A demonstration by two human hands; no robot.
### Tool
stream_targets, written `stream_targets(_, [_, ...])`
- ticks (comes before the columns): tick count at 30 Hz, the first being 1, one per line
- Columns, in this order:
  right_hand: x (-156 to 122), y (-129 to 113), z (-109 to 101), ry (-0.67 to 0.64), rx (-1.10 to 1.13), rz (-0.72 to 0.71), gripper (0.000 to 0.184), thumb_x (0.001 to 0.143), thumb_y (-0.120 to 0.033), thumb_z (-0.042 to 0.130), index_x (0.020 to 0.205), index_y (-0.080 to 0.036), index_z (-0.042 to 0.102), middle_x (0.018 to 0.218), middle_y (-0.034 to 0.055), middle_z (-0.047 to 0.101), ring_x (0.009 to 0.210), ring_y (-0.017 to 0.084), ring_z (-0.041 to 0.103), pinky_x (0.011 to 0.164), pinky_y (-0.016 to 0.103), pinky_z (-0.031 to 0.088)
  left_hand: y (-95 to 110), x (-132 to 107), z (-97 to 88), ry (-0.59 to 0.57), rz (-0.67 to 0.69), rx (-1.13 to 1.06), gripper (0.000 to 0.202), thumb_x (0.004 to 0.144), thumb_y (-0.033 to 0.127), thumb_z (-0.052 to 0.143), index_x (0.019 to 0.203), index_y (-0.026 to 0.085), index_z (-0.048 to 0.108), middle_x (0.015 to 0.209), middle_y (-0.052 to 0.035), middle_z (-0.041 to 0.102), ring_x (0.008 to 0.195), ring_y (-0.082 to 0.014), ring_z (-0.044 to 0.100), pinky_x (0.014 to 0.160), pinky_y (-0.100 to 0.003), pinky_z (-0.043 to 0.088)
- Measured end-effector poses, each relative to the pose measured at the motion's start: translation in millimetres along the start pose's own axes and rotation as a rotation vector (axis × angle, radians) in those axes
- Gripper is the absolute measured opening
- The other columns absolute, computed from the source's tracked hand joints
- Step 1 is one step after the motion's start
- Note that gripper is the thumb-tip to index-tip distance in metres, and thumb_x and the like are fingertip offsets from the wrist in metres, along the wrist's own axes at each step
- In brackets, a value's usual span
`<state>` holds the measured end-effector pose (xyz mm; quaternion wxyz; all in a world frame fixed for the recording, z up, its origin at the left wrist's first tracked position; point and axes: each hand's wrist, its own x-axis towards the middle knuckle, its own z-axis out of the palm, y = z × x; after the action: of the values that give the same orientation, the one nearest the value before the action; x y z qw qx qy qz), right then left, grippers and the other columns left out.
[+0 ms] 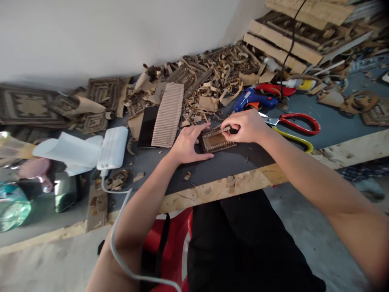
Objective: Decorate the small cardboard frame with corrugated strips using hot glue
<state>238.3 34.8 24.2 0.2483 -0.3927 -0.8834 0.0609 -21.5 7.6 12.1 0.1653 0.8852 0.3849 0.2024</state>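
Note:
A small rectangular piece with corrugated cardboard strips round its border (214,141) lies flat on the dark tabletop between my hands. My left hand (191,144) rests at its left end, thumb and fingers apart. At the far right corner, my right hand (244,125) is closed in a pinch on a corrugated cardboard strip (225,129) along the border. Part of the strip is hidden by my fingers. To the left of my left hand, a ribbed cardboard sheet (168,115) lies partly over a flat black object (148,126).
Scissors (299,123) and a blue glue gun (253,98) lie beyond my right hand. Cardboard scraps (209,101) heap along the wall. A white power bank (113,148) trails a cable (117,227) past my left arm. The wooden table edge (212,194) runs in front of me.

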Motion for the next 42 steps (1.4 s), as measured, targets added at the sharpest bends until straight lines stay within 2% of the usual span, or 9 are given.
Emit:
stream_targets(10, [1.6,1.8,1.2,0.013,0.019,0.015,0.029,0.077,-0.037,0.056,0.089,-0.024,0.079,0.060,-0.0025,0.060,0.059,0.012,0.056,0.059,0.026,0.036,-2.7,0.1,3.1,0.027,0.014,-0.029,0.092,0.070,0.059,0.079,0.146,0.019,0.045,0.128,-0.0137,0.067,0.118,-0.0335,0.063,0.104,-0.049,0.048])
stream_targets(18, [0.3,-0.5,-2.3,0.068,0.012,0.017,0.029,0.077,-0.038,0.057,0.090,-0.024,0.079,0.063,-0.0013,0.064,0.060,0.013,0.058,0.060,0.026,0.039,-4.0,1.7,3.8,0.039,0.024,-0.043,0.108,0.061,0.088,0.068,0.142,0.019,0.051,0.125,-0.0167,0.067,0.114,-0.0360,0.064,0.101,-0.051,0.050])
stream_targets(22, [2.9,-2.1,-5.9,0.152,0.009,0.103,0.034,0.083,-0.037,0.052,0.096,-0.021,0.079,0.066,0.0016,0.067,0.062,0.015,0.060,0.064,0.028,0.043,-6.3,1.7,4.4,0.064,0.035,-0.052,0.112,0.062,0.093,0.060,0.144,0.017,0.048,0.121,-0.0168,0.068,0.113,-0.0356,0.064,0.101,-0.051,0.049])
stream_targets(26, [2.9,-10.5,-25.3,0.292,-0.057,0.317,0.030,0.084,-0.033,0.051,0.083,-0.017,0.076,0.068,0.0059,0.069,0.063,0.018,0.061,0.062,0.030,0.042,-6.2,0.1,4.6,0.107,0.025,-0.008,0.111,0.067,0.096,0.050,0.147,0.018,0.043,0.126,-0.0168,0.066,0.118,-0.0357,0.062,0.102,-0.050,0.046])
stream_targets(31, [-43.8,4.9,-66.1,0.156,-0.293,0.672,0.008,0.076,-0.027,0.067,0.079,-0.023,0.073,0.077,0.0096,0.073,0.071,0.023,0.062,0.061,0.037,0.039,1.9,-1.2,5.1,0.125,0.001,0.045,0.106,0.070,0.093,0.052,0.143,0.016,0.047,0.129,-0.0179,0.066,0.121,-0.0376,0.061,0.102,-0.050,0.046])
stream_targets(34, [-93.1,38.2,-73.9,0.013,-0.377,0.816,0.037,0.063,-0.048,0.085,0.089,-0.024,0.074,0.092,0.0184,0.074,0.077,0.030,0.064,0.061,0.043,0.040,8.1,-1.3,7.0,0.119,0.000,0.026,0.102,0.072,0.089,0.055,0.143,0.017,0.047,0.134,-0.0183,0.064,0.124,-0.0376,0.060,0.104,-0.051,0.046])
stream_targets(36, [-120.4,56.6,-72.1,-0.042,-0.310,0.753,0.052,0.058,-0.059,0.085,0.094,-0.024,0.074,0.098,0.0205,0.073,0.085,0.034,0.066,0.064,0.045,0.042,12.0,-1.2,8.7,0.114,0.002,0.026,0.098,0.073,0.085,0.059,0.144,0.018,0.046,0.138,-0.0184,0.062,0.127,-0.0378,0.059,0.106,-0.051,0.045])
stream_targets(38, [-136.5,64.0,-69.8,0.014,-0.277,0.603,0.058,0.067,-0.069,0.074,0.104,-0.025,0.072,0.110,0.0218,0.072,0.096,0.036,0.066,0.070,0.047,0.046,15.8,-1.1,10.2,0.106,-0.001,0.046,0.090,0.076,0.076,0.064,0.142,0.018,0.047,0.139,-0.0181,0.062,0.129,-0.0377,0.057,0.107,-0.052,0.045])
stream_targets(42, [-141.1,58.9,-70.7,-0.058,-0.308,0.559,0.052,0.082,-0.058,0.057,0.118,-0.020,0.065,0.116,0.0234,0.067,0.099,0.040,0.064,0.073,0.052,0.048,23.3,-1.1,10.7,0.068,-0.037,0.082,0.058,0.081,0.052,0.066,0.126,0.018,0.055,0.136,-0.0150,0.064,0.126,-0.0341,0.060,0.108,-0.051,0.045])
